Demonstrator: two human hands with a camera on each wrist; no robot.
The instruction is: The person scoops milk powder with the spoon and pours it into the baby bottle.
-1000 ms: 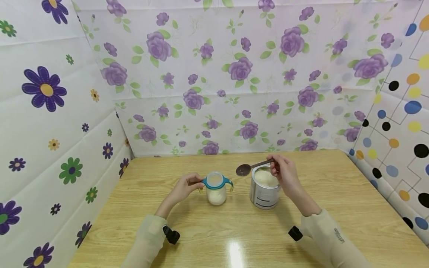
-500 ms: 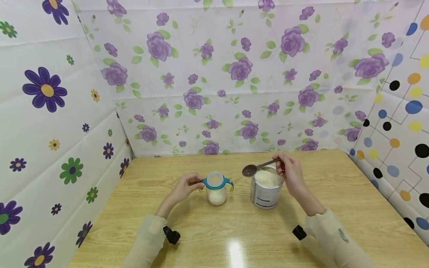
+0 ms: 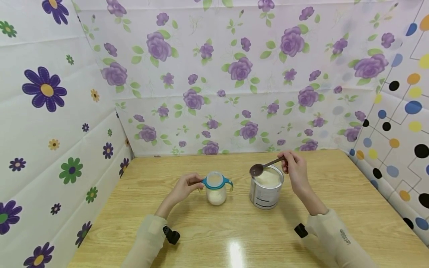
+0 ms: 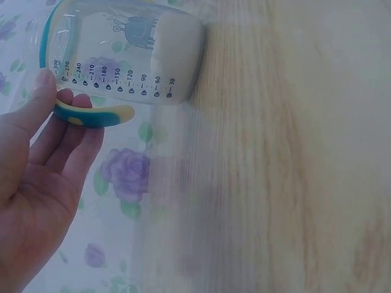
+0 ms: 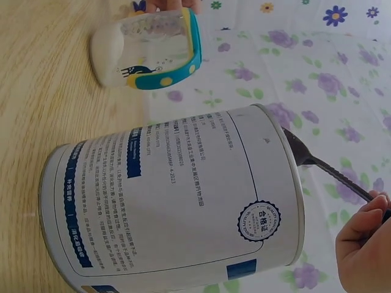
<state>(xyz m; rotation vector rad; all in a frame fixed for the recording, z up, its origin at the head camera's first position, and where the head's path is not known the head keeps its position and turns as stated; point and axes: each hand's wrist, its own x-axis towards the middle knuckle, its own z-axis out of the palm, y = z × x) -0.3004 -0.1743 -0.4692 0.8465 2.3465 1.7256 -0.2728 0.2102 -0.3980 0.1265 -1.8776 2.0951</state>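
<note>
A clear baby bottle with a teal collar and two curved handles stands upright on the table, pale powder filling its lower part. My left hand pinches its left handle. To its right stands an open can of pale powder, with printed labels in the right wrist view. My right hand grips a dark brown spoon by the end of its handle. The spoon's bowl hangs over the can's left rim and looks empty; whether it touches the rim I cannot tell.
The wooden table runs back to a flowered cloth. Patterned cloths also hang at the left and right sides. A small black camera sits at the left wrist, another black camera at the right.
My right hand has moved to the right with the spoon, bringing its bowl from between bottle and can to over the can's left rim. The left hand and bottle have stayed still.
</note>
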